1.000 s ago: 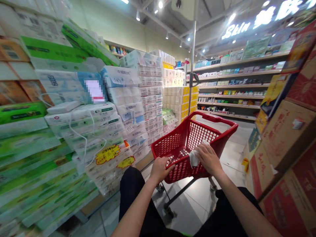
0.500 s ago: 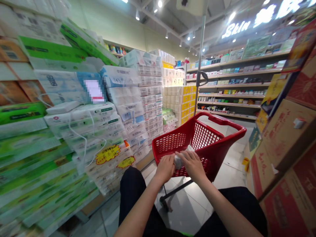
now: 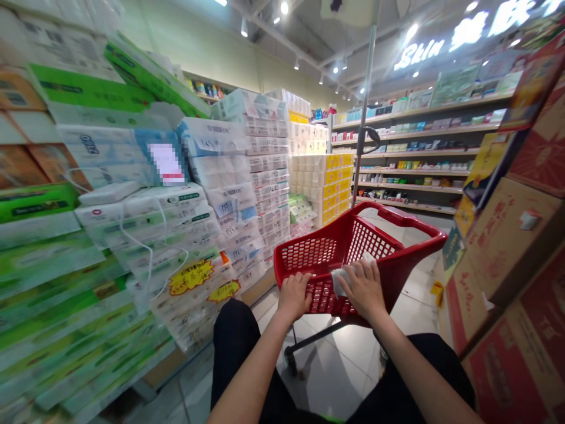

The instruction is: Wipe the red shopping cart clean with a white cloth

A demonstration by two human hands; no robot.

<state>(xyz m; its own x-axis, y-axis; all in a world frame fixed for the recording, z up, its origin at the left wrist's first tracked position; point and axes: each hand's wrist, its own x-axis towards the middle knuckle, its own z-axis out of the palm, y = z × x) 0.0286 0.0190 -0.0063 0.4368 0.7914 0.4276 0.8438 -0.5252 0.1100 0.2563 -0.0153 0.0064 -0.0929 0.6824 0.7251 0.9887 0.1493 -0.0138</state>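
Observation:
A red plastic shopping cart (image 3: 320, 253) with perforated sides stands in front of my knees. My left hand (image 3: 293, 295) is closed over its near rim, fingers hooked inside the basket. Farther right along the same rim, my right hand (image 3: 364, 288) presses a crumpled white cloth or tissue (image 3: 341, 282) against the edge. Part of the white piece shows on each side of my right fingers; the rest is hidden beneath them.
Stacked tissue packs (image 3: 220, 171) rise on the left, with a phone (image 3: 166, 164) and white cable on them. Cardboard boxes (image 3: 507, 235) line the right side. A metal pole (image 3: 368, 82) stands behind the cart, before shelves of small goods (image 3: 410, 147).
My right hand has slid right along the rim with the white piece, away from my left hand. The left hand has shifted slightly left, and the cart has turned a little.

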